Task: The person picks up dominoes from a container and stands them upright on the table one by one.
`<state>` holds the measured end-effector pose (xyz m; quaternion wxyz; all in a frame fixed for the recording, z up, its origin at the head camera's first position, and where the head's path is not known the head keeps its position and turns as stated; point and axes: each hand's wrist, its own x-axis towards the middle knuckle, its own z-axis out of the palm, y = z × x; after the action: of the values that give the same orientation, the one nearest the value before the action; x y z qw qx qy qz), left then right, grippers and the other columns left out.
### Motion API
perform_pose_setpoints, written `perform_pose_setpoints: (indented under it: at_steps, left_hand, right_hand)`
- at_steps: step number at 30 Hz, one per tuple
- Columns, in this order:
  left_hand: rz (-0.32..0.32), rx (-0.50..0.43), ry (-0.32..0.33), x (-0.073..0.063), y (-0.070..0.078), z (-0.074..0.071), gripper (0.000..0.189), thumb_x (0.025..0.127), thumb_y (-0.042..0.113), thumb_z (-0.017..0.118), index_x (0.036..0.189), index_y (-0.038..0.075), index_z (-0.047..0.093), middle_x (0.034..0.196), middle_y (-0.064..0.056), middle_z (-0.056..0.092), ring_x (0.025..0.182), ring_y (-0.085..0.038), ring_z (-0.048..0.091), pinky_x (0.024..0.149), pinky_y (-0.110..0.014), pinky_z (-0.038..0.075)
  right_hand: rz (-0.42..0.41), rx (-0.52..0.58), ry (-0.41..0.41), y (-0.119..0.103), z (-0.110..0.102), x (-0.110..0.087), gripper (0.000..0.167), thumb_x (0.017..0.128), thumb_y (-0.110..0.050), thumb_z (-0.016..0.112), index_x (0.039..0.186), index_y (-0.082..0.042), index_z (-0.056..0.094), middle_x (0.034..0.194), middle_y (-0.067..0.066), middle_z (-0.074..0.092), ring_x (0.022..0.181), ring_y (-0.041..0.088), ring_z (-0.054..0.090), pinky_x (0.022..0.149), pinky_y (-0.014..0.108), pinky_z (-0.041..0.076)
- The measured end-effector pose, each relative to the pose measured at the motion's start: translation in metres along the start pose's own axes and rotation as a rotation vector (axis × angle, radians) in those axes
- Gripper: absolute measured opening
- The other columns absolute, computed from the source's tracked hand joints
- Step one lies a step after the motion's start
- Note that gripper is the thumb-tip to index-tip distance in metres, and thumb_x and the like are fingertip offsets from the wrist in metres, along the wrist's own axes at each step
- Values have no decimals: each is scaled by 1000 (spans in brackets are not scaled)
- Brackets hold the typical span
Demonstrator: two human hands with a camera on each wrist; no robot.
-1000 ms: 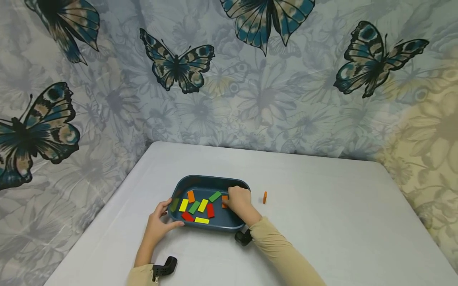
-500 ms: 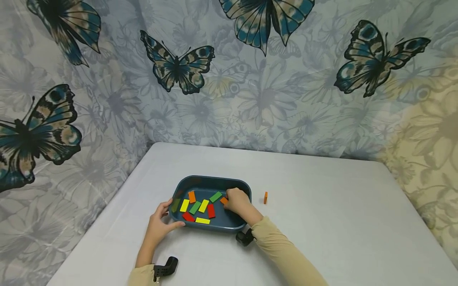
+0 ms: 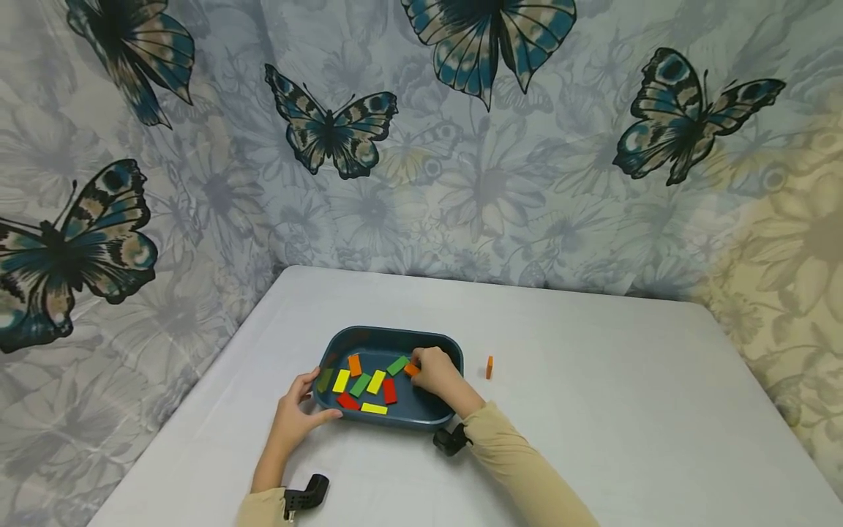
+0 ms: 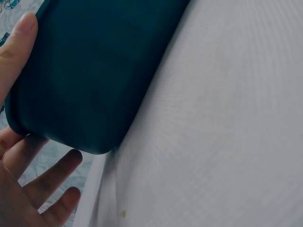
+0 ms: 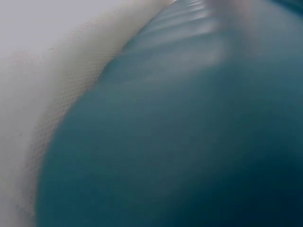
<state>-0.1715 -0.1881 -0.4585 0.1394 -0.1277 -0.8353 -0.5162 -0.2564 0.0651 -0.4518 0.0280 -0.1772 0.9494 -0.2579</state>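
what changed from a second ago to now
The orange block at the right hand has turned to a slant. The left hand still holds the tray; its other blocks and the lone orange block on the table stayed put.

The left fingers (image 4: 53,177) are spread apart, while the right fingers (image 3: 422,356) curl in a pinch.

From here, the right hand (image 3: 440,371) hides part of the orange block (image 3: 411,369) at its fingers and some of the right end of the tray (image 3: 402,422). The left hand (image 3: 296,419) is cut off in the left wrist view. The right sleeve (image 3: 530,468) and left sleeve (image 3: 259,508) run out of sight nearest me; a far butterfly (image 3: 492,47) loses its top. The right wrist view blurs the tray, with a pinkish smear (image 5: 241,16) too vague to name.
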Motion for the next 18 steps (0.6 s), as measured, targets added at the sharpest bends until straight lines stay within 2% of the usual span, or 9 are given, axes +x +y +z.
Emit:
perform_pose_setpoints:
  at_steps: [2, 9, 15, 18]
  left_hand:
    - [-2, -2, 1, -1, 0, 0, 71, 60, 0, 80, 119, -13, 44, 118, -28, 50, 101, -40, 49, 80, -55, 38]
    - [-29, 30, -13, -4, -43, -4, 76, 60, 17, 83, 123, -2, 44, 125, -19, 48, 108, -31, 48, 83, -48, 38]
    - [-77, 5, -32, 1, -43, -2, 79, 60, 24, 84, 125, 1, 44, 131, -16, 43, 119, -33, 37, 94, -55, 26]
    - [-96, -2, -35, 4, -39, -3, 78, 61, 22, 83, 125, 1, 44, 131, -16, 42, 120, -33, 36, 95, -54, 24]
  right_hand:
    - [-10, 14, 8, 0, 0, -1, 25, 70, -8, 75, 90, -2, 61, 76, 5, 57, 62, 15, 49, 58, 25, 46]
    - [-86, 97, 62, -3, 6, 1, 24, 71, -8, 73, 90, -4, 58, 72, 3, 55, 61, 14, 50, 54, 23, 44]
    - [-100, 171, 117, 0, -1, 1, 24, 70, -4, 73, 89, -3, 57, 74, 5, 59, 65, 16, 55, 57, 26, 47]
    - [-90, 182, 122, 0, -4, 1, 24, 71, -3, 72, 90, -3, 58, 76, 6, 60, 67, 17, 56, 59, 27, 48]
